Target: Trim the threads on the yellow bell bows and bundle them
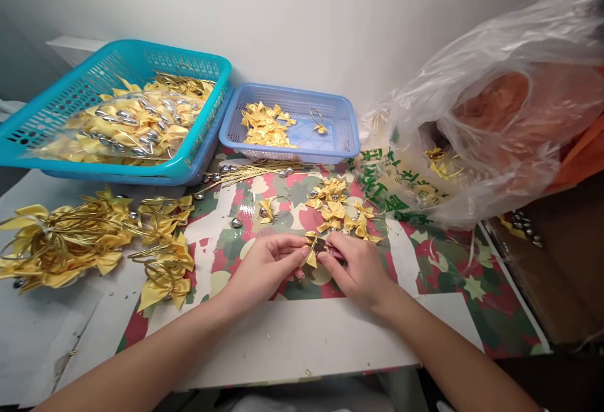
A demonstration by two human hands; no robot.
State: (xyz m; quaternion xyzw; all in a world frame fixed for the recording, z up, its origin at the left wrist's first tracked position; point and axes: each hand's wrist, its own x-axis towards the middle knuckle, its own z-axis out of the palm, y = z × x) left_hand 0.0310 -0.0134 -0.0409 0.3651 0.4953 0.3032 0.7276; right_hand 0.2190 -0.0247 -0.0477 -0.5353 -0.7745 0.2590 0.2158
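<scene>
Ribbon in a yellow bow (312,258) with gold cord sits between your two hands, just above the patterned sheet (219,264) and near the middle of the table. Your left hand (267,267) pinches the bow between thumb and fingers. Your right hand (361,270) is at the bow's right side, thumb and fingers drawn close together; you hide the tips' contact, so I cannot tell whether they grasp it. Just beyond your hands lies a cluster of bows (333,209), with one single bow (265,211) and a silver bead (236,222) to its left. Farther back, gold cords (250,175) lie in front of a blue basket (349,124) holding more bows. To your left, a heap of bows (66,245) lies in front of a teal basket (141,170). To your right stands a clear plastic bag (476,195) with green lettering.
</scene>
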